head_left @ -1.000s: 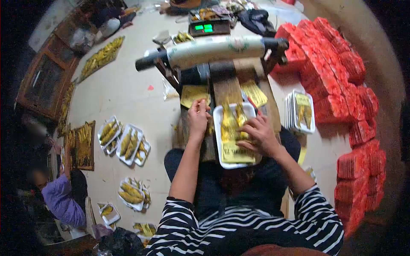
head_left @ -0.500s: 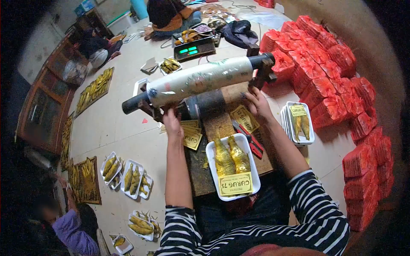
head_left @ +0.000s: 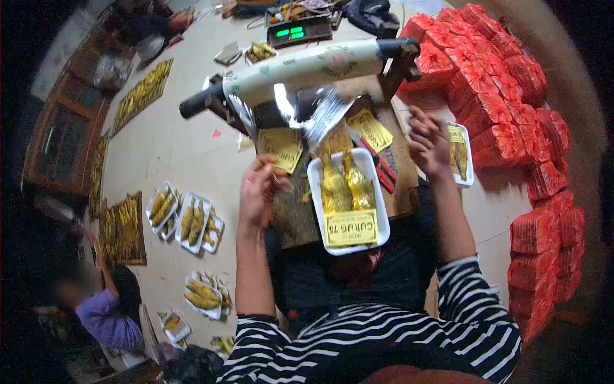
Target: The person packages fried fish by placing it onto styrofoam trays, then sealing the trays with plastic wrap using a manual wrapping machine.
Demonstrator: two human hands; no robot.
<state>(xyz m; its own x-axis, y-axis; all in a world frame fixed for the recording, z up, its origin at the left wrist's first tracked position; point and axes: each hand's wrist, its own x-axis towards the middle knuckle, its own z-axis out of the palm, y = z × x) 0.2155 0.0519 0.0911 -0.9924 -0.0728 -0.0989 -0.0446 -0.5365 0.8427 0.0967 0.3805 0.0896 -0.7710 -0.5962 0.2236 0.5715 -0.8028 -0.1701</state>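
My left hand [head_left: 263,189] is closed in a blurred pinch left of a white foam tray [head_left: 385,224] holding two golden fish [head_left: 336,185] and a yellow label [head_left: 352,227]. My right hand [head_left: 430,142], fingers curled, is up to the tray's right. What either hand pinches is too clear or blurred to make out. Behind the tray, a roll of clear film [head_left: 307,70] sits on a dark stand, with shiny film [head_left: 327,118] hanging below it. Red-handled pliers [head_left: 384,174] and loose yellow labels [head_left: 280,148] lie on the wooden board [head_left: 297,224].
Stacked red-wrapped bundles [head_left: 486,109] line the right side. A labelled fish tray [head_left: 470,173] stands behind my right hand. More fish trays [head_left: 192,223] and fish racks [head_left: 121,227] are at left, near a person in purple [head_left: 112,320]. A scale [head_left: 299,32] is beyond the roll.
Both hands have left the roll's stand and come back toward me, beside the tray. Shiny film now shows below the roll. The view has shifted, raising the tray and roll in the picture.
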